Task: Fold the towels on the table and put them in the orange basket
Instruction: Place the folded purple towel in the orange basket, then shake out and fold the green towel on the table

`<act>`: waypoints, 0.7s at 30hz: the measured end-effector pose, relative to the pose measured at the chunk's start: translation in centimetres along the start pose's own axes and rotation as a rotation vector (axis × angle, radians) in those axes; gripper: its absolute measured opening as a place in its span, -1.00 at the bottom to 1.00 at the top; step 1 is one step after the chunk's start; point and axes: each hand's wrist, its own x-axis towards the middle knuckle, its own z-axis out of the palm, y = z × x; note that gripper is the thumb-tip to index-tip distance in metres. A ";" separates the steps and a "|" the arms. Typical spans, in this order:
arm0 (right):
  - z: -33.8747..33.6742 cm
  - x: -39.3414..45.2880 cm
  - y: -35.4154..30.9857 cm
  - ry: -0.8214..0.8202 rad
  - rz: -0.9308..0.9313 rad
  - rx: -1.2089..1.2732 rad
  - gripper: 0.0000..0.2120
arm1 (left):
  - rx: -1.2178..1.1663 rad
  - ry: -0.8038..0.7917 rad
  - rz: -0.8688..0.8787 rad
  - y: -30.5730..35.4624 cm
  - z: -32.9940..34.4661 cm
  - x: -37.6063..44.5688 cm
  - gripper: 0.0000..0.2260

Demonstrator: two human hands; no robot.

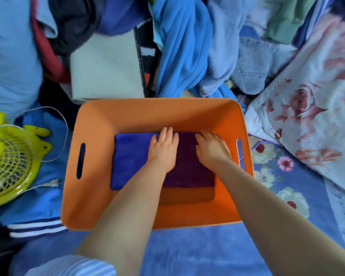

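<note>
While both hands [187,148] press flat, purple towel [189,172] in orange basket [100,120]

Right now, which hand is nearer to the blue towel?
Left. The left hand lies flat at the blue towel's right edge; the right hand lies farther right, on the purple towel.

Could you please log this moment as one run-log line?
stage: placing | left hand: flat on purple towel | right hand: flat on purple towel | blue towel: beside it | container: orange basket
</note>
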 end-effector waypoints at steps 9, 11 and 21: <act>-17.9 -9.4 -2.9 0.398 -0.186 0.007 -0.69 | 0.170 0.297 -0.039 2.6 -19.1 -9.9 -0.70; -21.6 -12.6 -3.5 0.460 -0.207 0.001 -0.72 | 0.203 0.353 -0.029 3.7 -22.7 -13.1 -0.71; -32.7 -31.8 -4.1 0.656 -0.125 -0.199 -0.71 | 0.391 0.534 0.087 10.2 -31.8 -29.2 -0.71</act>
